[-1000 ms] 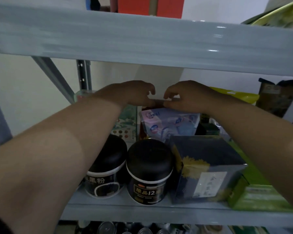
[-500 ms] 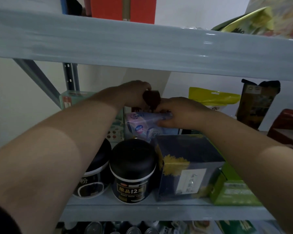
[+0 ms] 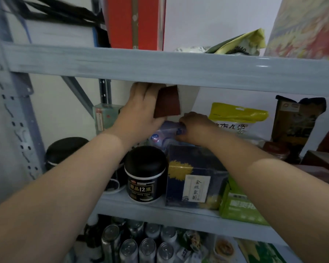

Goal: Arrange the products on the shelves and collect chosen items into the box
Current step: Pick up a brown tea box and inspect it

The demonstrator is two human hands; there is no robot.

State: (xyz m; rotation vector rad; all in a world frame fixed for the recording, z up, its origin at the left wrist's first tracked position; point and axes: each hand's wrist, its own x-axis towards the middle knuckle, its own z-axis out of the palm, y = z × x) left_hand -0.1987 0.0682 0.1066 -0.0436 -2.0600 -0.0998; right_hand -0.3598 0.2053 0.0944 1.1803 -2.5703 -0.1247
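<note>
Pack half behind right hand

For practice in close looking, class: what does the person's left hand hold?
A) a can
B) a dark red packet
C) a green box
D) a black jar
B: the left hand grips the dark red packet just under the upper shelf; the right hand grips a blue pack.

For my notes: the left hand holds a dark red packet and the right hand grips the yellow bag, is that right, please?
No: the head view shows the right hand gripping the pale purple packet, not the yellow bag; the left hand holds the dark red packet.
</note>
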